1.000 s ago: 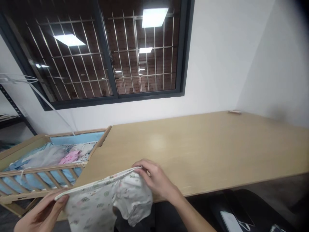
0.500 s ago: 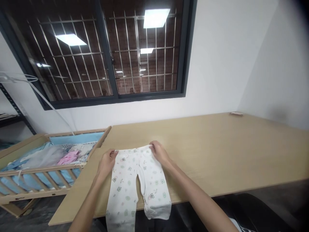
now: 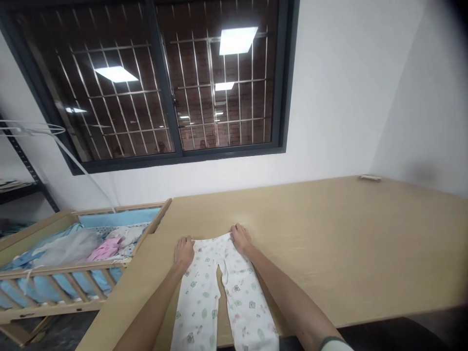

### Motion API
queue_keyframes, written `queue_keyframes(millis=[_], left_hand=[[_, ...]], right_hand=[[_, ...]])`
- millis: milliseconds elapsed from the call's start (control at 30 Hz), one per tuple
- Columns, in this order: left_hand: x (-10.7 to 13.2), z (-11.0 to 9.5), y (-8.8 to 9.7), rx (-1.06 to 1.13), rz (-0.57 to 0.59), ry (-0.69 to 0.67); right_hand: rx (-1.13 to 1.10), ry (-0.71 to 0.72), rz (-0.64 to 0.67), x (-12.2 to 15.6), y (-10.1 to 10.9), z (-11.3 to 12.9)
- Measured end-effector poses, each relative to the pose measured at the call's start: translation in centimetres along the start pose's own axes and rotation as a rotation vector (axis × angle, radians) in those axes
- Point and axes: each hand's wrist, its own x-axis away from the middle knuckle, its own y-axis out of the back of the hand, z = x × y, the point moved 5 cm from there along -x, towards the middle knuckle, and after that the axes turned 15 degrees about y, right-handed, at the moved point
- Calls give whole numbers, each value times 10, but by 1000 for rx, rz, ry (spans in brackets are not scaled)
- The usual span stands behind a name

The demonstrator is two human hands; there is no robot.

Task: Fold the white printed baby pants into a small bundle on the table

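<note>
White baby pants (image 3: 204, 287) with a print of small green and grey figures lie spread on the wooden table, waistband away from me. Their two legs run toward the table's near edge and out of the bottom of the view. At the waistband's left corner, my left hand (image 3: 185, 251) is closed on the cloth, its fingertips partly hidden. My right hand (image 3: 240, 236) grips the right corner of the waistband the same way. Between the hands the waistband sags slightly.
The table (image 3: 310, 243) reaches far to the right, with a small pale object (image 3: 370, 178) at its back corner. On the left stands a wooden crib (image 3: 80, 265) with blue lining, a pink cloth (image 3: 106, 248) and white netting inside. A barred window (image 3: 175, 97) is above.
Both hands have moved a little farther over the table with the pants. The waistband is narrower between them, and the right leg, bunched before, now lies longer. The view has tilted up slightly.
</note>
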Motion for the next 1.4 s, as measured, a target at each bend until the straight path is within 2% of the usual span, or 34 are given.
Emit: queue_keyframes(millis=[200, 367, 467, 600, 700, 767, 933, 1033, 1100, 1200, 1333, 1400], left_hand=[[-23, -12, -2, -59, 5, 5], [-29, -16, 1, -65, 48, 64], [-27, -18, 12, -45, 87, 101], [-13, -34, 38, -1, 108, 115], [15, -61, 61, 49, 127, 35], [49, -84, 72, 85, 192, -74], [174, -132, 82, 184, 523, -379], [232, -148, 80, 180, 668, -452], [248, -152, 75, 172, 709, -415], [251, -152, 69, 195, 729, -375], [245, -151, 72, 244, 712, -520], [243, -147, 75, 252, 694, -515]], right_hand=[[-17, -34, 38, -27, -6, -17], [-87, -75, 44, -37, -16, -33], [-155, -94, 50, -39, -22, -42], [-243, -128, 30, -42, -23, -48], [-310, -164, -1, -45, -20, -51], [-366, -185, -15, -45, -17, -53], [-531, -209, -45, -42, -11, -56], [-602, -225, -76, -39, -7, -55], [-637, -237, -93, -38, -5, -54], [-682, -262, -111, -36, -4, -53], [-727, -315, -143, -34, -3, -52], [-742, -348, -172, -35, -2, -50]])
